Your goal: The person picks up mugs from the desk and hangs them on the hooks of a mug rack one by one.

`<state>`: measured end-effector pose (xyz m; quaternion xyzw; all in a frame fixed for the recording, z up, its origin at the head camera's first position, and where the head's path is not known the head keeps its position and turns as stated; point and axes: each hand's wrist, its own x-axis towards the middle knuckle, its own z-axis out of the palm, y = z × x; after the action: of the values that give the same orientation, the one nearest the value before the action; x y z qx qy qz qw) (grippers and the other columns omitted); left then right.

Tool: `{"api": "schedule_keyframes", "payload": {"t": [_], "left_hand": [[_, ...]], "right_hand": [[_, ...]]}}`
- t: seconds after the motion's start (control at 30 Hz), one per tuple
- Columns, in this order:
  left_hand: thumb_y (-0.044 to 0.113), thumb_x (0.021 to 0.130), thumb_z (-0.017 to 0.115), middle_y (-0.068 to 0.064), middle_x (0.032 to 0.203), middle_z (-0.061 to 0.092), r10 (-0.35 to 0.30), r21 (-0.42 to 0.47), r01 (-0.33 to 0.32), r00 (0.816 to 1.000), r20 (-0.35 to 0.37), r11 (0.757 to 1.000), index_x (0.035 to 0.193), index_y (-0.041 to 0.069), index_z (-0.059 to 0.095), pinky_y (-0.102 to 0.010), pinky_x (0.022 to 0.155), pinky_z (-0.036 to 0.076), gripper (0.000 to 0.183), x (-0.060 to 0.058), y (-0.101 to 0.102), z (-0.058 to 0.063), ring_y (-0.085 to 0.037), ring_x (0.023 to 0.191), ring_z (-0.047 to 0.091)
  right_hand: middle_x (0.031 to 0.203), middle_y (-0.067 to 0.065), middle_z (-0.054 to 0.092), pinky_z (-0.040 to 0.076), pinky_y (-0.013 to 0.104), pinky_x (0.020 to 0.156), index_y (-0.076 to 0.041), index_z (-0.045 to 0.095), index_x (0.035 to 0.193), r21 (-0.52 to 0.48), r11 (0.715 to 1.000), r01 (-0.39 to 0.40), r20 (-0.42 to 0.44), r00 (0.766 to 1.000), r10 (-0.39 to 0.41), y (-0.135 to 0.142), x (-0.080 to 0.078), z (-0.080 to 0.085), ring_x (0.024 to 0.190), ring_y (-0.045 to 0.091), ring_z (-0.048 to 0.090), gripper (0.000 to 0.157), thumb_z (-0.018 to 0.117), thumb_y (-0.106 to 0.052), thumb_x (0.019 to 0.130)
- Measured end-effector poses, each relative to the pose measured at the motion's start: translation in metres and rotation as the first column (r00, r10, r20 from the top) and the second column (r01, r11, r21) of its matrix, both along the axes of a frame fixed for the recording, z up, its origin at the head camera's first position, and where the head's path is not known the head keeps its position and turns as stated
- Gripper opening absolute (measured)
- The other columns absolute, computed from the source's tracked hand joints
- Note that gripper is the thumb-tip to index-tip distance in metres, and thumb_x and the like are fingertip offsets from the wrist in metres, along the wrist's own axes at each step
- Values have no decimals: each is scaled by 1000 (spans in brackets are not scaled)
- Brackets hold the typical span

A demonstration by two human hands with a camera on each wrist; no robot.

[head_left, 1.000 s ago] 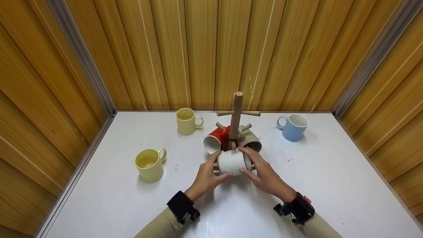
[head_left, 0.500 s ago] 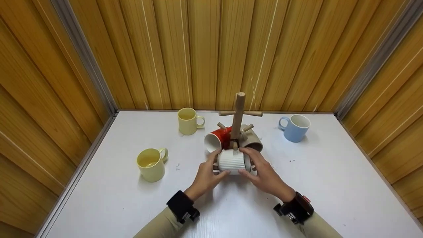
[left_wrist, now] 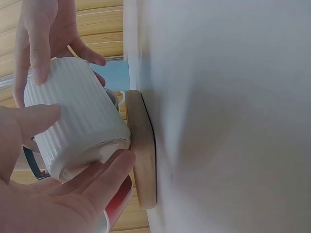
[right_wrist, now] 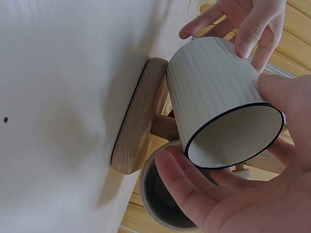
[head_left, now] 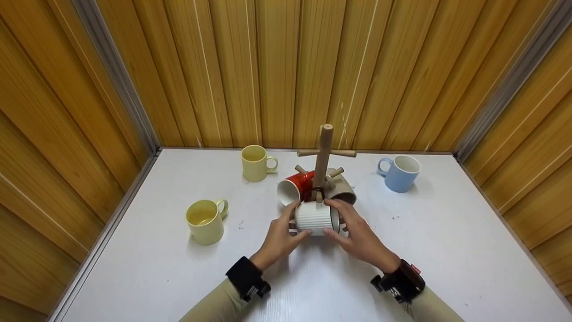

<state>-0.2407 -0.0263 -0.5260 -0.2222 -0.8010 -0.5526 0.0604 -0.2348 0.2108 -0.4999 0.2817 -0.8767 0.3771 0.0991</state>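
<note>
Clasping a ribbed white mug (head_left: 314, 219) sideways, your left hand (head_left: 280, 239) and right hand (head_left: 363, 240) are gripping its opposite ends above the base (left_wrist: 142, 150) of a wooden rack (head_left: 323, 163).

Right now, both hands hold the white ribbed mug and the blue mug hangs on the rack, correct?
The blue mug isn't hanging: the head view shows it standing on the table, right of the rack. The left hand and right hand do hold the white ribbed mug.

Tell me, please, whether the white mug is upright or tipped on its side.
Tipped on its side: the white mug is sideways between the left hand and the right hand, its open end facing the right hand.
</note>
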Motion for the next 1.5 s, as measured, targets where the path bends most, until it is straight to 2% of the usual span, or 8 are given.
{"api": "schedule_keyframes", "payload": {"t": [0.2,0.37,0.57,0.7,0.9,1.07,1.27,1.5], "left_hand": [[8,89,80,-27,125,67,-2,1,2,1000,-7,1000,152,-1,41,-41,78,62,75,-1,0,2,-32,94,73],[11,87,83,-22,116,71,45,-11,-46,996,-76,999,147,-1,48,-43,72,62,70,-2,-1,6,-28,88,74],[24,87,85,-15,107,69,185,-27,-195,957,-223,980,140,0,57,-43,76,59,65,-4,0,16,-25,87,69],[25,86,85,-17,113,65,234,-23,-247,940,-250,969,137,0,59,-43,82,58,62,-6,1,25,-28,93,67],[25,87,85,-19,130,62,211,-42,-229,943,-257,972,140,-1,57,-47,98,54,65,-10,8,45,-32,116,63],[21,87,85,-17,137,61,171,-39,-189,945,-278,981,142,-2,55,-45,109,47,66,-16,15,61,-30,128,59],[17,86,85,-20,136,62,121,-40,-139,948,-295,989,143,-4,52,-44,107,49,69,-23,23,76,-34,125,61],[11,82,87,-20,127,66,77,-85,-104,959,-273,991,148,-6,44,-45,100,53,81,-28,33,88,-35,112,67]], "right_hand": [[154,10,44,59,50,83,-22,42,156,22,1000,16,2,1000,-16,2,1,2,123,29,56,71,77,-27,95],[153,13,45,56,51,84,-25,42,157,36,999,25,-7,1000,-25,5,2,3,115,31,59,70,76,-30,95],[152,9,44,58,52,74,-28,41,157,31,999,23,5,1000,-23,8,3,4,105,29,63,71,75,-34,96],[152,8,45,59,51,77,-25,41,157,14,1000,20,22,1000,-20,10,4,7,107,31,66,71,75,-33,95],[153,7,47,59,49,79,-19,42,157,4,998,57,37,998,-57,16,4,11,106,31,67,67,71,-32,98],[151,9,50,59,34,72,-17,45,156,-1,996,93,19,996,-93,21,2,17,99,23,69,63,70,-29,100],[146,11,56,56,26,62,-16,50,152,-32,991,132,-36,990,-133,27,-5,26,85,14,69,58,72,-24,98],[134,20,62,53,26,57,-12,53,150,-51,988,145,-85,985,-149,31,-16,39,77,17,68,55,72,-18,98]]}}
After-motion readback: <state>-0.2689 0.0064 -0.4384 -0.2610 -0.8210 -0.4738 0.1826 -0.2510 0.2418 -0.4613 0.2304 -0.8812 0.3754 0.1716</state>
